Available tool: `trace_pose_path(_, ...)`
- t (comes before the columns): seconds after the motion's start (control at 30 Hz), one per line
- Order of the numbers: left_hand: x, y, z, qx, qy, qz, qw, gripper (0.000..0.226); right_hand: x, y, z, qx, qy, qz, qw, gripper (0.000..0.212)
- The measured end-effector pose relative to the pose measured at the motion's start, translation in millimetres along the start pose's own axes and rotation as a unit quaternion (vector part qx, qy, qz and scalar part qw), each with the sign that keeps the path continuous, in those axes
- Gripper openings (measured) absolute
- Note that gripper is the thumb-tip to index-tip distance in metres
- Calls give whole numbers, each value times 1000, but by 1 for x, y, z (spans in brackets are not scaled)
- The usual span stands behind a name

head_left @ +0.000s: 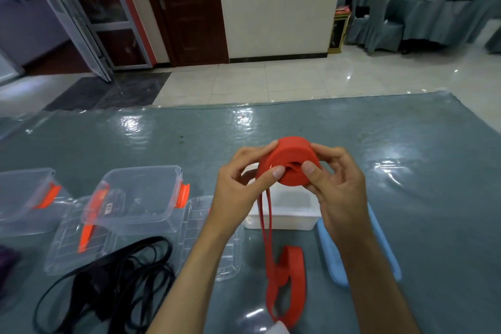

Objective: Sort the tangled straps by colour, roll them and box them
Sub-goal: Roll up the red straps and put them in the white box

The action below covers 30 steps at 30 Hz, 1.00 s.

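A thick roll of red strap (291, 156) is held up above the table between both hands. My left hand (241, 187) grips its left side, thumb on the front face and fingers behind. My right hand (334, 179) grips the right side, thumb pressed near the roll's centre. The unrolled red tail (284, 274) hangs down from the roll and lies looped on the table near the front edge. A tangle of black straps (113, 279) lies at the lower left. A white box (282, 211) sits under my hands.
Two clear plastic boxes with orange clips (138, 198) (24, 198) stand at the left, with clear lids (206, 236) lying flat beside them. A light blue lid (379, 249) lies right of the white box. Something purple (6, 260) shows at the left edge. The table carries a glossy grey-green cover (406, 157).
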<state>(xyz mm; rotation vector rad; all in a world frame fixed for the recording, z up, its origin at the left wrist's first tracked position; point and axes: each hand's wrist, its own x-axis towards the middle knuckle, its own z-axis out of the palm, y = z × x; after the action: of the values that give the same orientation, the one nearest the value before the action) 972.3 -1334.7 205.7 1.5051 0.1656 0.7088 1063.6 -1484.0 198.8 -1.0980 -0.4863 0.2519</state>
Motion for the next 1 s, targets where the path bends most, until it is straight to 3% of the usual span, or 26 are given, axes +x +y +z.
trace_pose_path(0.07, 0, 5, -4, -11, -12, -9, 1000, 43, -4, -3, -1, 30, -3, 21, 999, 46)
trace_pose_path(0.2, -10, 7, 0, -32, 38, 2, 999, 35, -10, -11, -13, -59, -49, 33, 996, 33)
trace_pose_path(0.3, -21, 4, 0, -32, 27, 7, 999, 28, -19, -14, -13, -61, -43, 20, 997, 42)
trace_pose_path(0.43, -29, 7, -4, -16, -17, -3, 1000, 44, -30, -12, -4, 2, -10, 20, 1000, 46)
trace_pose_path(0.57, -33, 9, -4, -32, 51, -3, 998, 37, -34, -13, -10, -66, -53, 22, 996, 48)
trace_pose_path(0.67, -42, 3, -3, -34, 44, 12, 998, 27, -44, -10, -11, -57, -38, 20, 997, 52)
trace_pose_path(0.8, -48, 8, -6, -9, -20, 9, 1000, 40, -54, -8, -4, -7, -17, 9, 1000, 48)
trace_pose_path(1.0, -49, 21, -7, -24, 12, -8, 1000, 51, -50, -18, -4, -54, -30, 19, 998, 51)
